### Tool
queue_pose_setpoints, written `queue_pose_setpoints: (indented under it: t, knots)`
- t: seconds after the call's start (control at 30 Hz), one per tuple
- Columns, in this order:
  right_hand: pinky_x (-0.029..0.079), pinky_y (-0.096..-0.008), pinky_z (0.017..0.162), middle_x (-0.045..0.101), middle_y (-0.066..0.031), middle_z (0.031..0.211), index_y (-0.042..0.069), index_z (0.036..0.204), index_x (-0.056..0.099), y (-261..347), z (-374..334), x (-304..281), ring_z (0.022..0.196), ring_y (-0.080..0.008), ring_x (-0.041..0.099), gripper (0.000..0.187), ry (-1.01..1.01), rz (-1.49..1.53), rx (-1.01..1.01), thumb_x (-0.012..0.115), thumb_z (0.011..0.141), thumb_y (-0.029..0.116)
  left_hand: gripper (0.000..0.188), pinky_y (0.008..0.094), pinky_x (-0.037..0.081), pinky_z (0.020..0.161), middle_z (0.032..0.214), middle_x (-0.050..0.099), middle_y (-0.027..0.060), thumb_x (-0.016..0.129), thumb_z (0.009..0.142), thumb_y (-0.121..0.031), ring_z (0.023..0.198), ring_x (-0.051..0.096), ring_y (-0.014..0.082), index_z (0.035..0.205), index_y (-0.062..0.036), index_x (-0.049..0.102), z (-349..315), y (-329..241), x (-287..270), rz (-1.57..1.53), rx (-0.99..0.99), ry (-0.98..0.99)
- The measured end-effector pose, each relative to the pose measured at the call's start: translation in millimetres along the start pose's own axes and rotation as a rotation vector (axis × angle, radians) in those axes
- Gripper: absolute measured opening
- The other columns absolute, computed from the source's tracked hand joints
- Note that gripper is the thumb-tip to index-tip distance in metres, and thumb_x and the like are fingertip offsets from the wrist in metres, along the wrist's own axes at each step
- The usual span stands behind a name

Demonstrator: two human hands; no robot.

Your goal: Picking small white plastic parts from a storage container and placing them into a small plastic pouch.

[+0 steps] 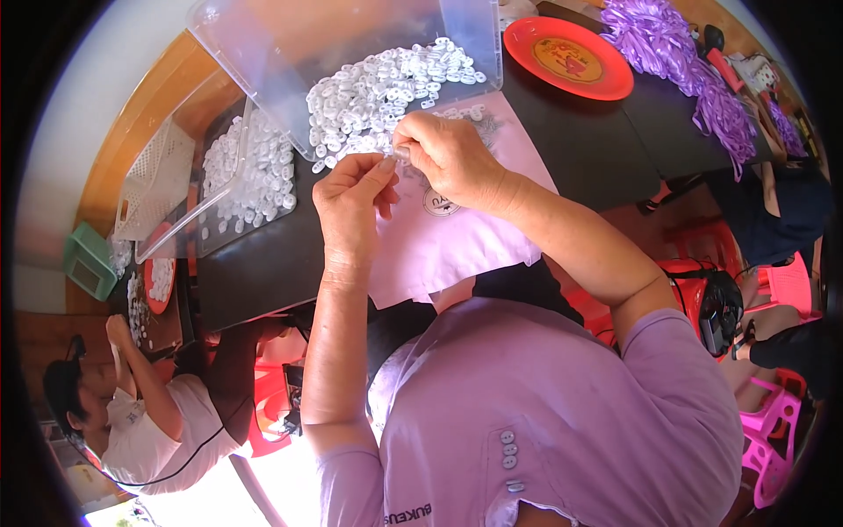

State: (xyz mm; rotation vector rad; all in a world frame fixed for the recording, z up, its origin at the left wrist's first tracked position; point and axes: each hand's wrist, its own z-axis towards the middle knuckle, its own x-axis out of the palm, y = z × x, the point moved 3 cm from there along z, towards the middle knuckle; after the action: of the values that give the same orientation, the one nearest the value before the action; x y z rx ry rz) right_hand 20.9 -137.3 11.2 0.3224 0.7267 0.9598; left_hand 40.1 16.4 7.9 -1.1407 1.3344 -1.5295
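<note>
My left hand [351, 200] and my right hand [458, 162] meet fingertip to fingertip over a pink cloth [465, 237]. Each is closed in a pinch. A small whitish bit [401, 153] shows between them, too small to name, and the fingers partly cover it. Just beyond lies a heap of small white oval pieces with holes [373, 92], spilling from a clear plastic bin [263, 61] tipped on its side. A few pieces and some small greyish bits [483, 130] rest on the cloth's far part.
At left, a second clear container [189, 220] holds more white pieces. A red plate [606, 83] and purple ribbons [667, 53] lie on the dark table [571, 149] at right. A co-worker [167, 413] sits at lower left near a green basket [88, 262]. Pink stools [773, 430] stand at right.
</note>
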Motion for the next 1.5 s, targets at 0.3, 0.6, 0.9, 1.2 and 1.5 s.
queue_pose_setpoints:
  t: [0.3,0.6,0.9,1.2,1.5]
  knots:
    - [0.046,-0.0329,0.057,0.06,-0.0118,0.072,0.001,0.09,0.057,6,-5,7,0.062,-0.0228,0.058,0.007,0.033,0.119,0.106,0.056,0.083,-0.003,0.008,0.0221,0.034,0.045,0.068,0.058,0.004,0.061,0.091,-0.005,0.05,0.048,0.0095,0.087,0.0023,0.061,-8,16,2,-0.083,0.037,-0.085]
    - [0.047,-0.0273,0.062,0.064,-0.0061,0.074,0.0,0.091,0.062,-2,1,-2,0.068,-0.0114,0.059,0.009,0.02,0.162,0.239,0.064,0.09,0.009,0.009,0.0204,0.035,0.043,0.067,0.057,-0.0001,0.062,0.091,-0.007,0.05,0.047,0.0061,0.085,-0.0013,0.06,-3,15,6,-0.107,0.059,-0.136]
    - [0.048,-0.0425,0.065,0.068,-0.0092,0.076,0.009,0.082,0.068,-52,23,-86,0.074,-0.0289,0.065,0.01,0.084,-0.454,0.39,0.068,0.08,0.019,0.011,0.0233,0.031,0.039,0.071,0.058,0.0059,0.061,0.09,-0.01,0.048,0.049,0.0119,0.09,0.0003,0.059,-4,16,-8,-0.188,-0.008,-0.182]
    - [0.049,-0.0452,0.069,0.069,-0.0114,0.085,0.006,0.084,0.068,-62,20,-69,0.081,-0.0321,0.065,0.011,0.501,-0.786,0.356,0.065,0.081,0.016,0.01,0.0218,0.031,0.038,0.069,0.059,0.0054,0.063,0.087,-0.009,0.048,0.05,0.0099,0.085,0.0004,0.061,-4,17,-4,-0.107,0.009,-0.151]
    - [0.048,-0.0432,0.067,0.065,-0.0098,0.081,0.004,0.08,0.06,-55,16,-66,0.076,-0.0324,0.062,0.014,0.393,-0.703,0.112,0.067,0.078,0.015,0.011,0.0195,0.033,0.041,0.067,0.059,0.002,0.065,0.087,-0.011,0.051,0.049,0.0059,0.083,-0.0008,0.063,-6,12,-1,-0.056,0.017,-0.165]
